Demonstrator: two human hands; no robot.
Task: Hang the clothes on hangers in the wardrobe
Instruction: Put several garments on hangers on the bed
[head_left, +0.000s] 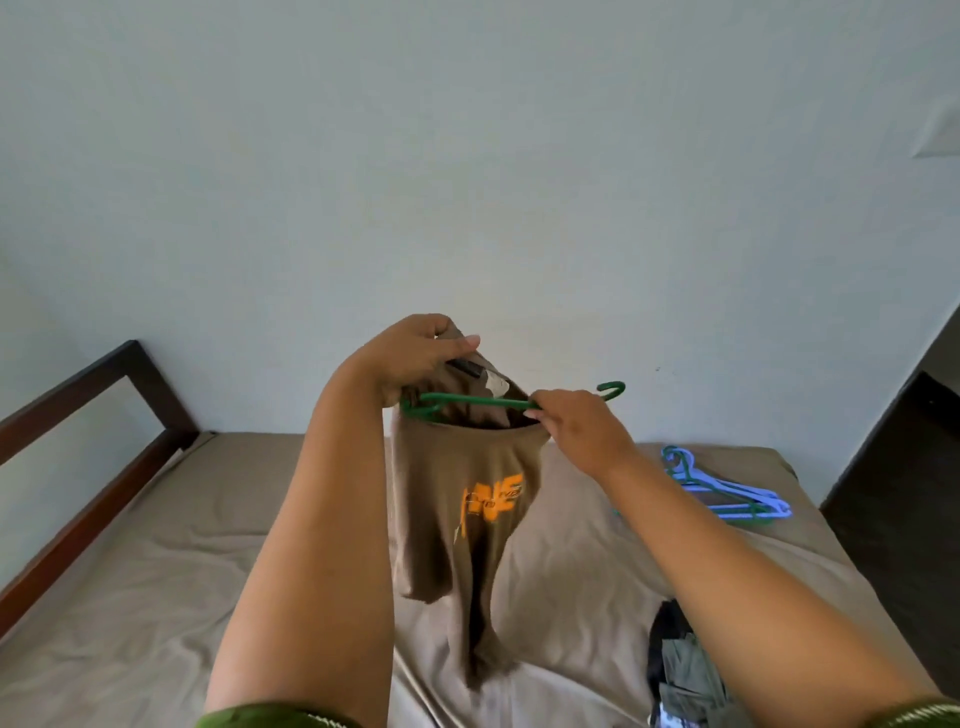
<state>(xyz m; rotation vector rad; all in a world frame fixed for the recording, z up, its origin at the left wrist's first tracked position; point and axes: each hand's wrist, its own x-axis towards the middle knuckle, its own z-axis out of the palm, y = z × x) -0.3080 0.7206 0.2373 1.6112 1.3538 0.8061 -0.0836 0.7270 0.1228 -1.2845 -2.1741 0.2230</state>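
Brown T-shirt (457, 499) between both hands (415, 353)

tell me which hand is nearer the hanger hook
Right. The right hand grips the green hanger just beside its hook; the left hand holds the shirt at the far end.

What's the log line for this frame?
left hand: grips brown shirt collar | right hand: holds green hanger at neck opening | unhung

A home bedroom: sheeted bed (156, 571), wooden headboard (78, 405).
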